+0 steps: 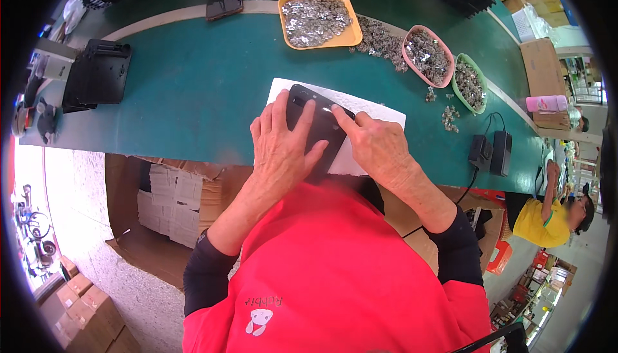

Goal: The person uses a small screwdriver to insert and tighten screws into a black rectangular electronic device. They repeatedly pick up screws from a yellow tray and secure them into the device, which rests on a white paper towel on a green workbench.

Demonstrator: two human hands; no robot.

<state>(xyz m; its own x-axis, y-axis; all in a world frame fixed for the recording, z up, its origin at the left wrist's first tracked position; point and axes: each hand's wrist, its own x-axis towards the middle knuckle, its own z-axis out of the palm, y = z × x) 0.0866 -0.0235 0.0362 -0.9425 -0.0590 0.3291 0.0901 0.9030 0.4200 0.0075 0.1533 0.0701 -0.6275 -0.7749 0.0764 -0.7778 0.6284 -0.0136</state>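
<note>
Left hand spread flat over a dark panel, fingers splayed, pinning it down rather than gripping. Right hand mostly curled, fingertips pinched at the panel's upper right edge; too small to tell what, if anything, sits between them. Panel lying tilted on a white sheet on the green surface, just in front of the body. Orange tray, pink dish and green dish of small metal bits well apart beyond. Risk, by judgement: panel skidding on the loose sheet under pressure, or a tiny piece slipping from the pinch and getting lost.
</note>
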